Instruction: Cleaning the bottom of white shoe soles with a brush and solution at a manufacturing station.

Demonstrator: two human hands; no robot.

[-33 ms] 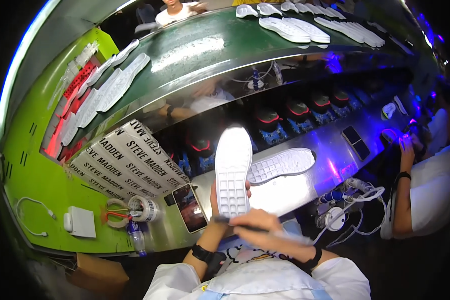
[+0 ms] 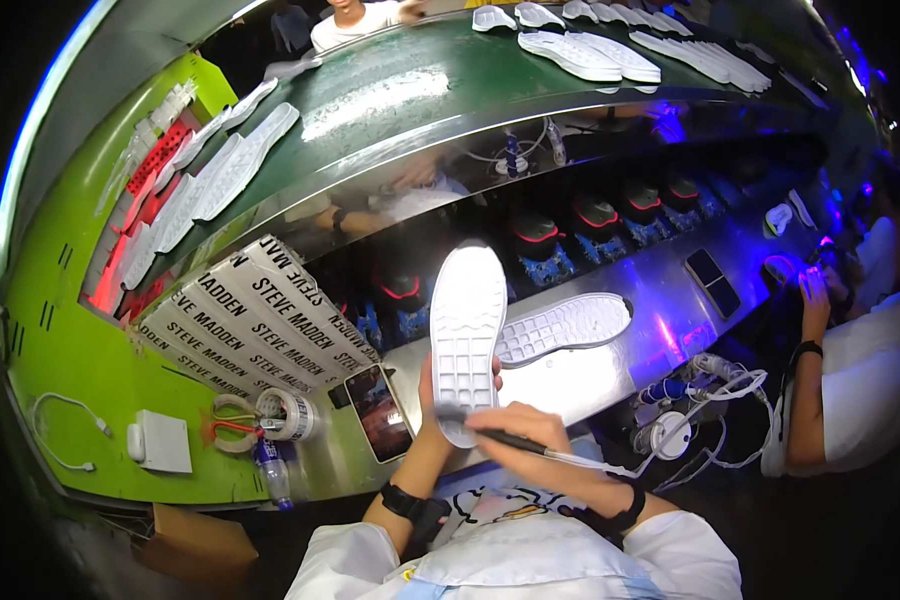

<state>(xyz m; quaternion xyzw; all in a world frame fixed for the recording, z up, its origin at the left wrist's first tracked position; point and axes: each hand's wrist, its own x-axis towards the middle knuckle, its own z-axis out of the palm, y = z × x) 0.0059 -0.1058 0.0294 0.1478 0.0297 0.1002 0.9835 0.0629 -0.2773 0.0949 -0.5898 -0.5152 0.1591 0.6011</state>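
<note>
My left hand (image 2: 427, 400) is closed round the lower part of a white shoe sole (image 2: 467, 310), held upright with its gridded hollow side showing. My right hand (image 2: 530, 435) grips a black-handled brush (image 2: 510, 440). The brush's dark tip is blurred and lies over the narrow lower end of the sole. A thin white cord or tube appears to run from the back of the handle. Behind the held sole, a second white sole (image 2: 570, 328) lies on the metal bench (image 2: 560, 385).
A white box with black lettering (image 2: 260, 315), a phone (image 2: 377, 415), tape rolls (image 2: 288, 415) and a bottle (image 2: 272, 472) stand left. Looped white cables (image 2: 705, 440) hang right, near a co-worker's arm (image 2: 810, 370). More soles (image 2: 245, 165) lie on the green conveyor (image 2: 390, 110).
My right hand and the brush have moved up slightly, so the brush tip now overlaps the sole's lower end. The held sole has shifted up a little.
</note>
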